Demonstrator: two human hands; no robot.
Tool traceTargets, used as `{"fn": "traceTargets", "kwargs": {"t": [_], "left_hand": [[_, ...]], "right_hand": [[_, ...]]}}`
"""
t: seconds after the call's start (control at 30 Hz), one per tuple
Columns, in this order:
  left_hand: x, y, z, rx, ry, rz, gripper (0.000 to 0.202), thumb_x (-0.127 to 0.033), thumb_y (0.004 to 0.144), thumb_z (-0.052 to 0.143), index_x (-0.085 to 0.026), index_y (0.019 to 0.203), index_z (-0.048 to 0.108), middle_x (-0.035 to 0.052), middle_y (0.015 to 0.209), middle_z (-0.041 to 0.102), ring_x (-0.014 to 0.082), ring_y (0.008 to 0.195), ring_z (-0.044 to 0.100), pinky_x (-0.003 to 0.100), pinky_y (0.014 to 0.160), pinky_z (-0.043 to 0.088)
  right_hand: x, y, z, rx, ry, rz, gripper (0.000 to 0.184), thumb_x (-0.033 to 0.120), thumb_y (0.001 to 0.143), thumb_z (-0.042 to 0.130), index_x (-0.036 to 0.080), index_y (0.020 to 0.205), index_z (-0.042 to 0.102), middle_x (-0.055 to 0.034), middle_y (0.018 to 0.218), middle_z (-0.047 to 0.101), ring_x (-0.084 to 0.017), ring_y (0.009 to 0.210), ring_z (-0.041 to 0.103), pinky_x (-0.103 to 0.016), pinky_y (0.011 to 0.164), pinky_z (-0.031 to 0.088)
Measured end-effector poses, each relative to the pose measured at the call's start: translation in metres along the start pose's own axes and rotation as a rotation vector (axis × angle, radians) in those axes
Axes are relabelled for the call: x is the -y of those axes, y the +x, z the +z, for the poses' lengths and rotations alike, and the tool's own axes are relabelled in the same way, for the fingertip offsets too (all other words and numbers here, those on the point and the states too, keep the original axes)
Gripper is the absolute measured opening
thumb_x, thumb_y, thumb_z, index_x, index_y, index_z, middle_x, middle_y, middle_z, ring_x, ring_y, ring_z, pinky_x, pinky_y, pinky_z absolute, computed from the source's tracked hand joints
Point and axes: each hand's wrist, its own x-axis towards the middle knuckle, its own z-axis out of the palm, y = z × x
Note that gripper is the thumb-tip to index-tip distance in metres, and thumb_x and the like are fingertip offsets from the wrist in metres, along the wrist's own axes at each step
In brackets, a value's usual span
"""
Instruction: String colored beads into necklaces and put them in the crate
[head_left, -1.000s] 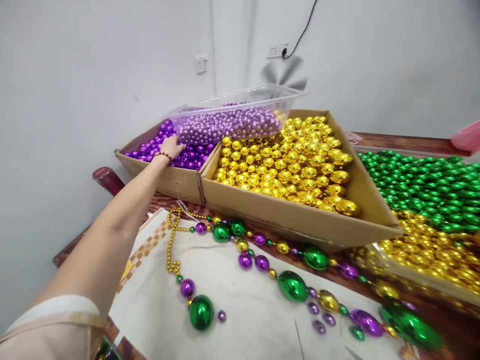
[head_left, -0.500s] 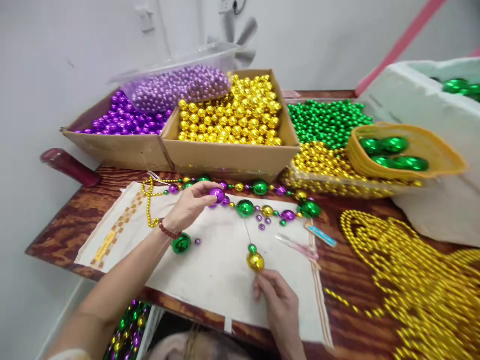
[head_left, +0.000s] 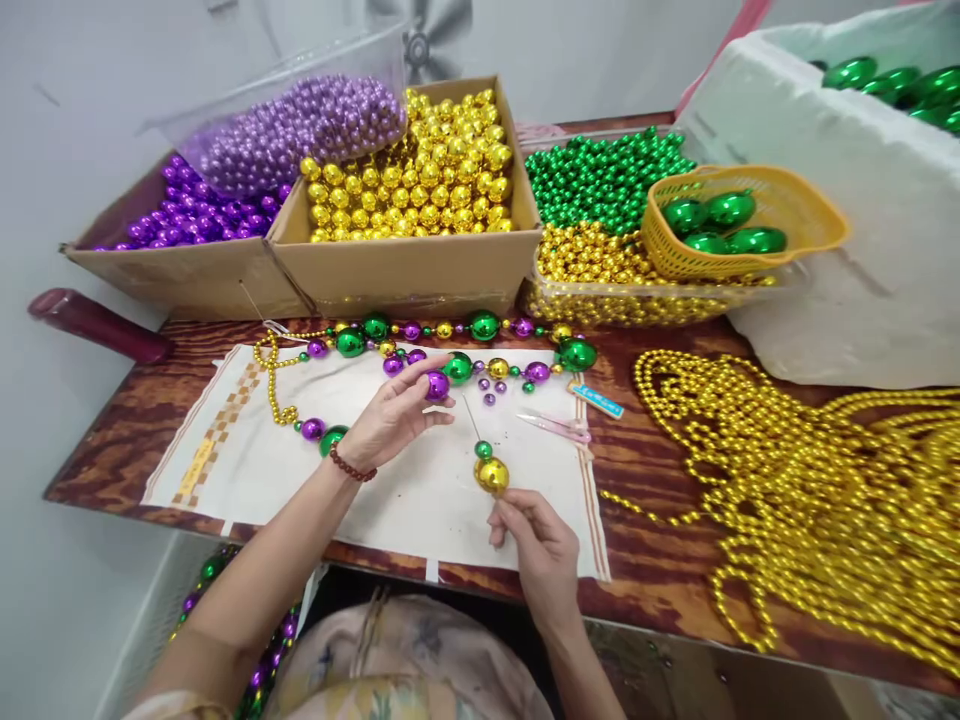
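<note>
My left hand [head_left: 394,415] pinches a shiny purple bead [head_left: 436,385] between thumb and forefinger, just above the white cloth [head_left: 420,500]. My right hand [head_left: 536,545] is closed on a thin needle [head_left: 472,416] that points up and away. Threaded on the needle are a large gold bead [head_left: 492,475], close to my fingertips, and a smaller green bead [head_left: 484,450] above it. Beyond my hands lies a string of green, purple and gold beads [head_left: 484,325]. A few small loose purple beads [head_left: 490,399] rest on the cloth near the needle's tip.
Cardboard boxes of purple beads [head_left: 202,215] and gold beads [head_left: 409,195] stand at the back. Right of them are a tub of green and gold beads [head_left: 592,250] and a yellow basket [head_left: 810,225]. Pink scissors [head_left: 559,428] lie on the cloth. Gold bead strands [head_left: 832,500] cover the right side.
My left hand has lifted the purple bead away from the string and brought it nearer the needle. My right hand still holds the needle with its two beads. The camera view has shifted.
</note>
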Motion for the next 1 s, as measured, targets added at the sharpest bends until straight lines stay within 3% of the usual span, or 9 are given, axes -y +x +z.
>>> {"fn": "traceTargets", "kwargs": {"t": [0.1, 0.3, 0.47, 0.67, 0.83, 1.0], "left_hand": [[0.002, 0.002, 0.001, -0.066, -0.012, -0.003, 0.042, -0.029, 0.081, 0.077, -0.021, 0.120, 0.066, 0.0064, 0.101, 0.070, 0.0162, 0.087, 0.069, 0.031, 0.080, 0.056], [0.007, 0.004, -0.003, -0.178, -0.071, -0.013, 0.032, -0.031, 0.074, 0.083, -0.017, 0.097, 0.065, 0.0053, 0.094, 0.071, 0.0159, 0.079, 0.071, 0.027, 0.072, 0.055], [0.008, 0.003, -0.007, -0.131, -0.017, 0.007, 0.034, -0.037, 0.080, 0.078, -0.020, 0.107, 0.067, 0.0030, 0.095, 0.067, 0.0184, 0.087, 0.070, 0.034, 0.080, 0.056], [0.011, 0.007, -0.020, -0.158, 0.293, 0.156, 0.052, -0.024, 0.070, 0.085, -0.023, 0.117, 0.064, 0.0034, 0.101, 0.069, 0.0136, 0.089, 0.065, 0.024, 0.077, 0.050], [0.012, 0.005, -0.020, -0.120, 0.349, 0.156, 0.030, -0.027, 0.074, 0.082, -0.018, 0.098, 0.069, 0.0042, 0.096, 0.070, 0.0135, 0.086, 0.064, 0.027, 0.079, 0.052], [0.006, 0.004, -0.017, -0.036, 0.360, 0.156, 0.037, -0.029, 0.079, 0.078, -0.022, 0.114, 0.071, 0.0053, 0.103, 0.069, 0.0145, 0.087, 0.065, 0.026, 0.074, 0.051]], "right_hand": [[-0.001, -0.002, 0.000, -0.006, 0.008, 0.012, 0.011, 0.028, 0.087, 0.066, 0.018, 0.081, 0.067, 0.0008, 0.062, 0.063, -0.010, 0.050, 0.057, -0.022, 0.051, 0.048], [-0.001, -0.003, 0.004, 0.003, -0.013, 0.023, 0.011, 0.028, 0.087, 0.066, 0.018, 0.082, 0.067, 0.0007, 0.062, 0.063, -0.011, 0.050, 0.058, -0.023, 0.051, 0.048], [0.000, -0.005, 0.007, 0.011, -0.016, 0.043, 0.013, 0.029, 0.086, 0.066, 0.017, 0.081, 0.067, 0.0006, 0.063, 0.063, -0.011, 0.050, 0.058, -0.023, 0.050, 0.048], [-0.002, -0.004, 0.007, -0.012, -0.003, 0.050, 0.014, 0.030, 0.086, 0.067, 0.017, 0.080, 0.067, 0.0005, 0.062, 0.063, -0.011, 0.050, 0.057, -0.024, 0.050, 0.048], [-0.002, -0.003, 0.006, -0.009, 0.002, 0.051, 0.014, 0.030, 0.086, 0.068, 0.017, 0.082, 0.067, 0.0006, 0.062, 0.063, -0.011, 0.049, 0.057, -0.023, 0.050, 0.047], [-0.001, -0.003, -0.001, -0.009, -0.019, 0.040, 0.015, 0.032, 0.087, 0.067, 0.017, 0.084, 0.068, 0.0004, 0.063, 0.063, -0.011, 0.050, 0.057, -0.023, 0.050, 0.048]]}}
